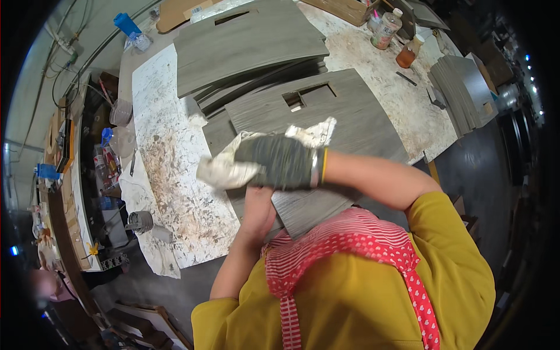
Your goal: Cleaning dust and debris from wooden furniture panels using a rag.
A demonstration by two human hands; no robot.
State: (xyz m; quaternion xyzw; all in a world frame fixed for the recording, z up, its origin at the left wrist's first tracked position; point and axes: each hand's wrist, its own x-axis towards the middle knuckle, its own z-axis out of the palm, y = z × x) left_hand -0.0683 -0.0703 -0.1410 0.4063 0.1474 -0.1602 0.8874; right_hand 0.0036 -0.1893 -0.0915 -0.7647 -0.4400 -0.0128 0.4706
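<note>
A grey wood-grain panel (361,116) with a rectangular cutout lies in front of me on a stack of similar boards. My right hand (275,161), in a dark grey glove, presses a white cloth (224,169) on this panel, left of its cutout. Bits of the cloth stick out on both sides of the glove, and motion blurs the fingers. My left hand (259,201) is under the right one at the panel's near left edge. Its fingers are hidden behind the glove and cloth, so its grip does not show.
Another stack of grey panels (251,44) stands behind on the stained white table (175,175). Bottles (387,29) and an amber jar (409,52) are at the back right, near more stacked boards (458,96). At left, a rag (143,192) hangs over the table's edge.
</note>
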